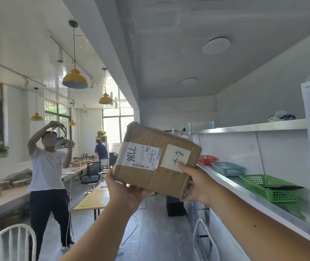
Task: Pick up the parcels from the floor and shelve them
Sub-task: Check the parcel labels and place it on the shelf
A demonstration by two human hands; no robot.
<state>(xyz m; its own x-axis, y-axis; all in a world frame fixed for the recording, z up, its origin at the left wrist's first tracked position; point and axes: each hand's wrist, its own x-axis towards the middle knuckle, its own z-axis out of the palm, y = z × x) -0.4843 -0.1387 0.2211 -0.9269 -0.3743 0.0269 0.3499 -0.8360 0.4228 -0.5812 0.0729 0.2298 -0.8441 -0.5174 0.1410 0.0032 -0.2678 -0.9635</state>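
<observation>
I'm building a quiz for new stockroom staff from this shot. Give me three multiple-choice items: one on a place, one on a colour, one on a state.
1. Where does the green basket stand?
A. on the floor
B. on the shelf at right
C. on a chair

2. What colour is the farthest basket in the row?
A. red
B. yellow
C. green

3. How is the parcel held?
A. by one hand
B. by both hands
C. by none; it lies flat

Answers:
1 B: it sits on the shelf's metal top.
2 A: the red basket stands beyond the blue basket.
3 B: the left hand grips its lower left corner and the right hand its lower right edge, holding it tilted in the air.
</observation>
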